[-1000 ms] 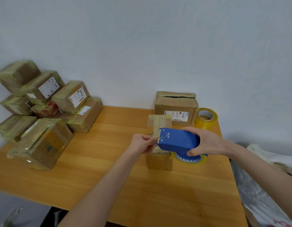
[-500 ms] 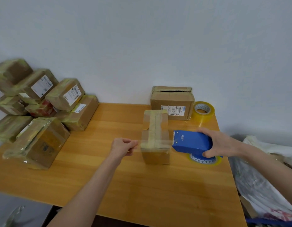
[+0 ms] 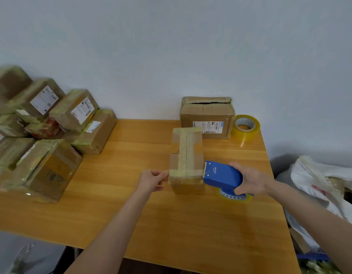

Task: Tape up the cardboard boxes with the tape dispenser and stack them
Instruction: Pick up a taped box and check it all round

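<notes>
I see one smooth orange wooden table (image 3: 171,224). On its left is a pile of shiny taped brown cardboard boxes (image 3: 48,125), about eight, blurry and cut off. One small brown cardboard box (image 3: 186,155) stands in the middle. The right hand (image 3: 252,180) grips the blue plastic tape dispenser (image 3: 222,175) against its right side. The left hand (image 3: 153,179) pinches tape at its left.

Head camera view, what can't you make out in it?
All head view.
- Loaded tape roll: mostly hidden under the blue dispenser and right hand.
- Back box label: print too small.
- Box pile: blurred, cut off by the frame's left edge.
- End of tape strip: covered by the left hand pinching it.
</notes>
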